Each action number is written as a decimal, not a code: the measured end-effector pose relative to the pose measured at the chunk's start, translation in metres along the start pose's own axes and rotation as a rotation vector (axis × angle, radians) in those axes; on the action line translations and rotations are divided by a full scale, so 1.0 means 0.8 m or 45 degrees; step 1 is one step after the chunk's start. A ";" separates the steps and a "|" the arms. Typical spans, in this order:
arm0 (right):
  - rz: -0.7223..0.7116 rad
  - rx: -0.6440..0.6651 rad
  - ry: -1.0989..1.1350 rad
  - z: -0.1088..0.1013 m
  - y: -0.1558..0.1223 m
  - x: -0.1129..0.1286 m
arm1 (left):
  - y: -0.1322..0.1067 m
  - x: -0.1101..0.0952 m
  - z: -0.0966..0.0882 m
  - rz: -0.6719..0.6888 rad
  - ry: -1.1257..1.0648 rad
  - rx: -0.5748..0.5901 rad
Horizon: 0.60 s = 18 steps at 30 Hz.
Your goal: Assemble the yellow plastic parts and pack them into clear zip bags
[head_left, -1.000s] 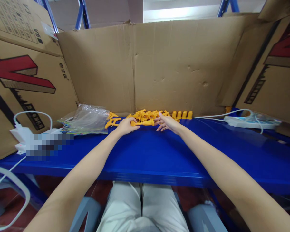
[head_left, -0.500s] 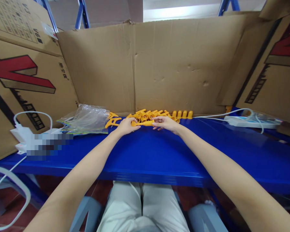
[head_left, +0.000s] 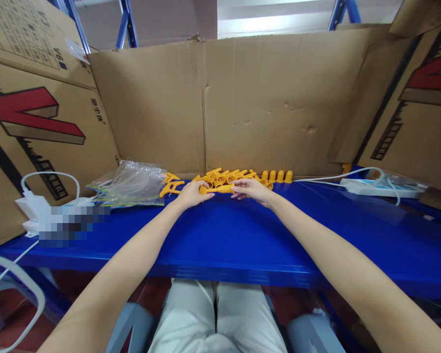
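One yellow rod (head_left: pixel 223 188) between both hands (head_left: pixel 193 194) (head_left: pixel 250 189)

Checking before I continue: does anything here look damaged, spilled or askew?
Only small things: the cardboard wall is dented right of its fold, and yellow parts lie jumbled behind the left hand and right hand, unlike the upright caps.

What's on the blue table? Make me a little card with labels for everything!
Left hand: holds one end of the long yellow piece
Right hand: holds the other end
Behind the hands: pile of yellow parts, then a row of yellow caps, against the cardboard wall
Left side: clear plastic bags, white adapter with a cable
Right side: white power strip
Surface: blue table
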State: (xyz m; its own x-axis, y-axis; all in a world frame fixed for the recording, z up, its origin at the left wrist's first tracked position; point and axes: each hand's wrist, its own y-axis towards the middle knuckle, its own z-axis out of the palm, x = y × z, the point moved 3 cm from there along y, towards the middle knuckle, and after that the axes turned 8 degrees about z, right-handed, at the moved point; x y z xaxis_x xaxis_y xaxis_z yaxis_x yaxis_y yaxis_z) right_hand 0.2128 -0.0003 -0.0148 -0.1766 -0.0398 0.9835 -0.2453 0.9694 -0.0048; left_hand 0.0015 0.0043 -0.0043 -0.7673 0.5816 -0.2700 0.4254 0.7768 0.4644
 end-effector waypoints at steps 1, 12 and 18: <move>0.000 -0.001 0.010 0.001 0.000 0.000 | 0.000 0.000 0.000 0.005 0.000 0.001; -0.266 -0.261 0.264 -0.027 0.006 0.034 | -0.002 0.002 0.002 0.222 -0.143 -0.153; -0.651 -0.786 -0.105 -0.073 0.030 0.052 | -0.002 0.009 0.011 0.258 -0.071 -0.043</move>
State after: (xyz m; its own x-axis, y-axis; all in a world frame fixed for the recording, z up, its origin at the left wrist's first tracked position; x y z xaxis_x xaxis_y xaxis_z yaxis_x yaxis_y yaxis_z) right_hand 0.2550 0.0357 0.0367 -0.2609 -0.5094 0.8200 0.2517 0.7842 0.5672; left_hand -0.0003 0.0098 -0.0145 -0.6396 0.7384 -0.2138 0.5515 0.6345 0.5415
